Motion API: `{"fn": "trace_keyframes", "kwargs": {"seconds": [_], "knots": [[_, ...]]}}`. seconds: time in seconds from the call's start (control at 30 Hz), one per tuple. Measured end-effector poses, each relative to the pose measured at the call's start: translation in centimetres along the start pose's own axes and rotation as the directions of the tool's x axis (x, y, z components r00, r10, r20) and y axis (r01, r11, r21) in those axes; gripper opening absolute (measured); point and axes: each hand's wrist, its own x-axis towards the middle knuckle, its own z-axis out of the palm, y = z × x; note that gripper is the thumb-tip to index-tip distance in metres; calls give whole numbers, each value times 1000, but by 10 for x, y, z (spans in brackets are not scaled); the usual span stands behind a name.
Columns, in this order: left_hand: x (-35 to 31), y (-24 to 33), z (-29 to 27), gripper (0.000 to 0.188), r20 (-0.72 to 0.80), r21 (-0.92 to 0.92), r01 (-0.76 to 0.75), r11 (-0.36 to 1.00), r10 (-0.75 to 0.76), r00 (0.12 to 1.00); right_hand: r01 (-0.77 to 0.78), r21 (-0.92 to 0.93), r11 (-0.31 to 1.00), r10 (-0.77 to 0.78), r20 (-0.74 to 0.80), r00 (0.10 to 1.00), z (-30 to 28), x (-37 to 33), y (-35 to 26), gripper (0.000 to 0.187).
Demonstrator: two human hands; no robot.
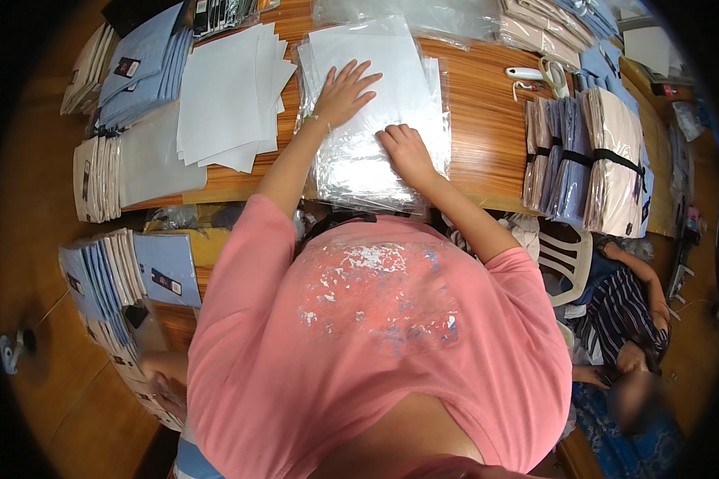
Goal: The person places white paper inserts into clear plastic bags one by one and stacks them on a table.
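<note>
In front of me lies a pile of clear plastic bags [351,172] with white sheets [391,64] at its far part. My left hand [345,94] rests flat on the top white sheet, its fingers spread. Closer to me, my right hand [407,156] is on the shiny plastic, fingers bent and close together, pinching the top clear bag. Its thumb is hidden. To the left of the pile, loose white sheets [224,96] lie fanned out.
Bagged folded shirts, blue [148,68] and beige [96,180], stand at the left. Strapped shirt bundles [611,160] fill the table's right side, near scissors [553,76] and a white-handled tool [523,73]. Another person [623,311] sits behind right, by a plastic chair [563,259].
</note>
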Motion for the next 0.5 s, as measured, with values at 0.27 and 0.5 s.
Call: {"fn": "trace_keyframes", "kwargs": {"seconds": [0.27, 0.5], "knots": [[-1, -1, -2, 54, -4, -25, -13, 1000, 13, 1000, -10, 210, 978, 16, -27, 1000, -5, 13, 1, 7], [0, -7, 0, 61, -6, 1, -16, 1000, 16, 1000, 154, 326, 933, -156, -22, 988, -24, 8, -2, 10]]}}
